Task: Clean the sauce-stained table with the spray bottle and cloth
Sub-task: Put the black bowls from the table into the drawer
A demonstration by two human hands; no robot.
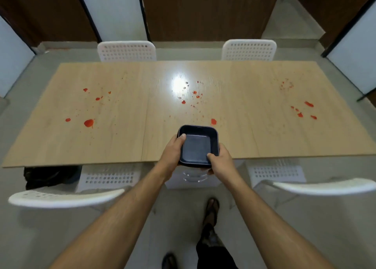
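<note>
A long light-wood table [122, 146] carries red sauce stains in three patches: left [88, 123], middle [213, 121] and right [308, 104]. A dark square dish [198, 144] hangs over the table's near edge, held from both sides. My left hand [173, 148] grips its left rim with the thumb inside. My right hand [220, 161] grips its near right corner. Something clear, like a glass [193, 176], shows just under the dish. No spray bottle or cloth is in view.
White perforated chairs stand at the far side [126, 51] [249, 50] and at the near side [67, 197] [323, 185]. A dark bag [48, 177] lies under the table's left end. My sandalled feet [211, 207] stand on the grey floor.
</note>
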